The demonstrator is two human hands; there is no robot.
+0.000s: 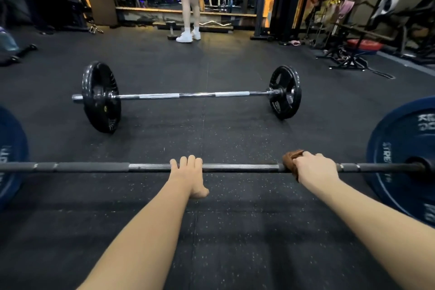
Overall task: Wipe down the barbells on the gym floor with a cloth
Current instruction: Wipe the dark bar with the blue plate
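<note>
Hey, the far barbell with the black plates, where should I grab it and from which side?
Grip the far barbell at a pale knurled band on its shaft, coming down from above on your near side. The black plates hold the shaft clear of the floor, leaving room to wrap round it.

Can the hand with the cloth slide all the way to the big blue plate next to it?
Probably yes. The right hand grips the brown cloth round the bar, and the stretch of bar from there to the blue plate looks bare, with nothing in the way.
</note>
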